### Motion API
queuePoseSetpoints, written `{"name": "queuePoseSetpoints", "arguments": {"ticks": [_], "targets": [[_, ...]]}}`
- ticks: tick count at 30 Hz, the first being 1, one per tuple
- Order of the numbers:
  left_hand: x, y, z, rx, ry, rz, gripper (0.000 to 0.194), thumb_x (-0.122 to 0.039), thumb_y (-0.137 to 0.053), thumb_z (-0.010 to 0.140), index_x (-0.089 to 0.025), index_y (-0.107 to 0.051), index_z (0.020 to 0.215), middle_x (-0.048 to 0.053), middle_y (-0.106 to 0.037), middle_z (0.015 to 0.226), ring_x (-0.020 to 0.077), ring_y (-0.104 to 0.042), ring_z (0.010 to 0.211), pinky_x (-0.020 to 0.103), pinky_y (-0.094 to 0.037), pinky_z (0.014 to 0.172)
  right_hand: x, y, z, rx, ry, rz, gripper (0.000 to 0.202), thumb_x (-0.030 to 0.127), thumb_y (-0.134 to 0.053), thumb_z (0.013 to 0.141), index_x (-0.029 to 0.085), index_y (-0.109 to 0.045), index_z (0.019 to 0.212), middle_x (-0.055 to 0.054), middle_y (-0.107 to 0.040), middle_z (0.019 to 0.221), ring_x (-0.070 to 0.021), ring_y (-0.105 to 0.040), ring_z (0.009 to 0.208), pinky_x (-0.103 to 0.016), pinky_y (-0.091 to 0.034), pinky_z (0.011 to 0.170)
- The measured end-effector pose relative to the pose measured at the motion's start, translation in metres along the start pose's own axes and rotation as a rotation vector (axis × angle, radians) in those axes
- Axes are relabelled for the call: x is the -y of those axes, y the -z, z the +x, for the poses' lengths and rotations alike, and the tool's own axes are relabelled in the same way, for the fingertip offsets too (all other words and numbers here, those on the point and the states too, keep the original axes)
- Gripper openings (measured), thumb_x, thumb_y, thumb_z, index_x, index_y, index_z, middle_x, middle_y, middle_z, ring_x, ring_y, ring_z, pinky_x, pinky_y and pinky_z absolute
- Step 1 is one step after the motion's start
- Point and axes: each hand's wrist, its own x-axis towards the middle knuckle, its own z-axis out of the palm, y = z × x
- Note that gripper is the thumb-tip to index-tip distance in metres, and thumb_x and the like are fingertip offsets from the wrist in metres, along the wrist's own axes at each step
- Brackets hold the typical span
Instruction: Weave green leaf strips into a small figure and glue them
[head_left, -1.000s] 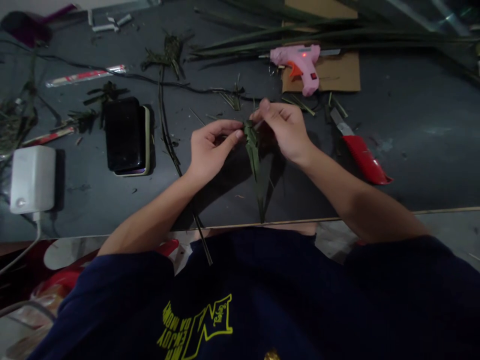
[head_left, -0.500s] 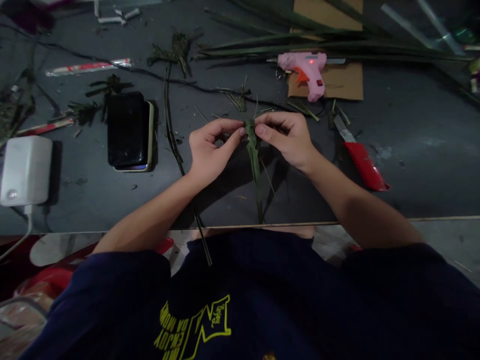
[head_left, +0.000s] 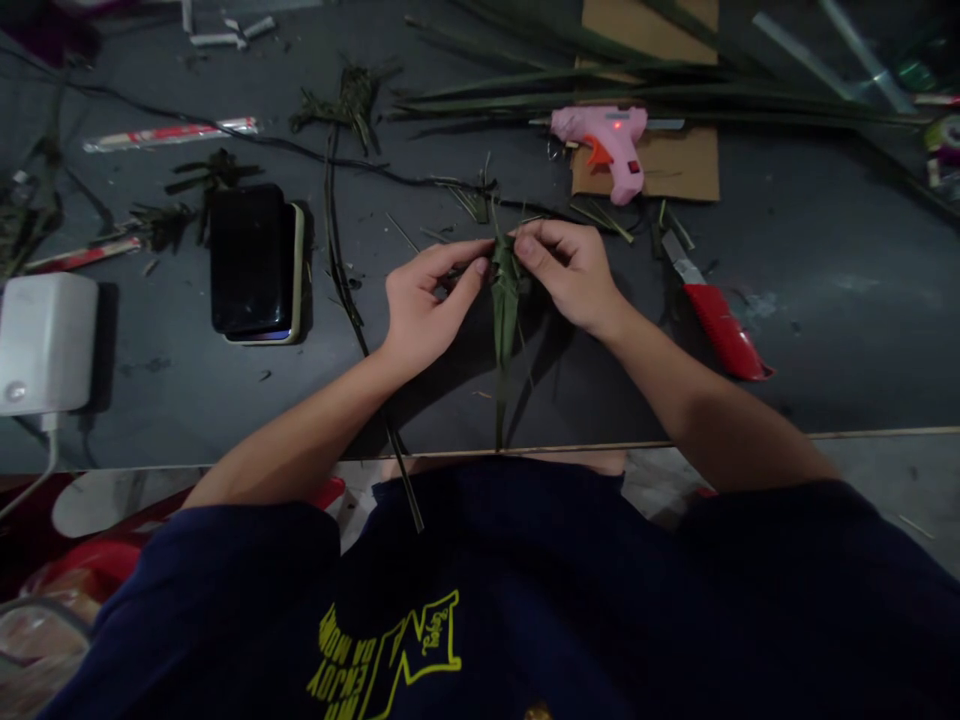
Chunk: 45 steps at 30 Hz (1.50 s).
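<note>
A folded green leaf piece (head_left: 505,305) with a long tapering end hangs between my two hands, pointing toward the table's front edge. My left hand (head_left: 435,300) pinches its upper left side between thumb and fingers. On the upper right side, my right hand (head_left: 566,270) grips it the same way, thumb against forefinger. The fingertips partly hide the folded top, where thin strands stick up. Leaf scraps (head_left: 469,200) lie just beyond my fingers.
A pink glue gun (head_left: 607,140) with a lit red light rests on cardboard (head_left: 686,170), beside long leaves (head_left: 517,98). A red-handled utility knife (head_left: 724,325) lies right. Left are a black phone-like device (head_left: 247,260), a white charger (head_left: 46,340) and a dark cable (head_left: 300,148).
The leaf piece has turned in my fingers, so its broader folded face now shows and its tail points straighter toward me. Both hands still hold it; the view has shifted slightly.
</note>
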Motion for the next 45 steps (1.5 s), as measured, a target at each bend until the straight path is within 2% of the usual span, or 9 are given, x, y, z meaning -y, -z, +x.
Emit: {"name": "queuePoseSetpoints", "arguments": {"ticks": [3, 8, 15, 20, 24, 27, 32, 38, 45], "targets": [[0.002, -0.001, 0.001, -0.063, 0.039, 0.057, 0.031, -0.047, -0.063, 0.098, -0.023, -0.081, 0.107, 0.003, -0.081, 0.099, 0.0148, -0.074, 0.085, 0.025, -0.06, 0.076, 0.002, -0.001, -0.003, -0.063, 0.048, -0.088, 0.059, 0.074, -0.045, 0.097, 0.023, -0.074, 0.094, -0.004, -0.072, 0.089, -0.0198, -0.069, 0.087, -0.039, -0.058, 0.088], [0.007, 0.0, 0.002, -0.108, 0.034, 0.042, 0.037, -0.053, -0.063, 0.098, -0.022, -0.081, 0.106, 0.004, -0.08, 0.096, 0.0149, -0.074, 0.086, 0.025, -0.059, 0.079, 0.012, 0.003, -0.005, -0.259, 0.141, -0.318, 0.048, 0.068, -0.049, 0.098, 0.03, -0.07, 0.119, -0.008, -0.073, 0.112, -0.0262, -0.067, 0.11, -0.048, -0.053, 0.106], [0.007, -0.001, 0.002, 0.011, 0.116, -0.029, 0.038, -0.057, -0.065, 0.095, -0.022, -0.079, 0.103, 0.003, -0.076, 0.084, 0.0129, -0.071, 0.072, 0.024, -0.055, 0.068, 0.013, 0.013, 0.001, 0.065, 0.126, -0.33, 0.03, 0.051, -0.073, 0.091, 0.022, -0.077, 0.095, -0.003, -0.073, 0.085, -0.0164, -0.063, 0.075, -0.036, -0.053, 0.079], [0.002, -0.002, 0.005, 0.031, 0.302, -0.107, 0.056, -0.07, -0.081, 0.075, -0.021, -0.072, 0.102, 0.002, -0.074, 0.082, 0.0132, -0.068, 0.071, 0.024, -0.052, 0.066, 0.009, 0.006, 0.002, 0.019, 0.041, -0.151, 0.042, 0.06, -0.074, 0.087, 0.018, -0.071, 0.088, 0.0, -0.068, 0.079, -0.0105, -0.055, 0.066, -0.028, -0.043, 0.065], [-0.011, -0.001, 0.007, 0.182, 0.349, -0.071, 0.038, -0.053, -0.087, 0.072, -0.017, -0.074, 0.072, 0.001, -0.069, 0.067, 0.0115, -0.058, 0.062, 0.025, -0.043, 0.058, 0.006, 0.0, 0.002, 0.03, 0.023, -0.005, 0.052, 0.07, -0.073, 0.083, 0.019, -0.068, 0.089, 0.0, -0.067, 0.081, -0.0113, -0.056, 0.07, -0.027, -0.042, 0.063], [-0.017, 0.0, 0.007, 0.135, 0.352, -0.115, 0.021, -0.038, -0.077, 0.077, -0.018, -0.077, 0.072, 0.001, -0.07, 0.067, 0.0106, -0.054, 0.06, 0.024, -0.039, 0.057, 0.009, 0.001, 0.001, 0.038, 0.021, -0.004, 0.051, 0.072, -0.069, 0.085, 0.021, -0.065, 0.087, 0.0, -0.063, 0.077, -0.0115, -0.054, 0.067, -0.027, -0.042, 0.061], [-0.02, 0.002, 0.009, 0.072, 0.34, -0.087, 0.021, -0.038, -0.074, 0.075, -0.018, -0.078, 0.067, 0.001, -0.068, 0.062, 0.0105, -0.052, 0.058, 0.024, -0.037, 0.055, 0.024, 0.012, -0.005, 0.053, 0.087, -0.348, 0.03, 0.052, -0.075, 0.085, 0.024, -0.063, 0.085, 0.003, -0.058, 0.064, -0.0118, -0.048, 0.056, -0.031, -0.042, 0.061], [-0.022, 0.006, 0.011, 0.244, 0.362, -0.039, 0.024, -0.038, -0.071, 0.075, -0.017, -0.078, 0.065, 0.0, -0.064, 0.054, 0.009, -0.047, 0.05, 0.024, -0.031, 0.049, 0.039, 0.032, 0.001, 0.198, 0.143, -0.688, 0.01, 0.025, -0.075, 0.075, 0.023, -0.066, 0.072, 0.004, -0.054, 0.052, -0.0142, -0.054, 0.056, -0.033, -0.042, 0.063], [-0.01, 0.008, 0.012, 0.36, 0.485, -0.182, 0.028, -0.039, -0.073, 0.075, -0.016, -0.074, 0.059, 0.002, -0.068, 0.056, 0.0094, -0.055, 0.047, 0.021, -0.04, 0.047, 0.088, 0.067, 0.027, 0.325, 0.26, -1.0, 0.052, 0.043, -0.088, 0.073, 0.02, -0.05, 0.046, -0.001, -0.038, 0.041, -0.0252, -0.069, 0.081, -0.041, -0.053, 0.08]]}}
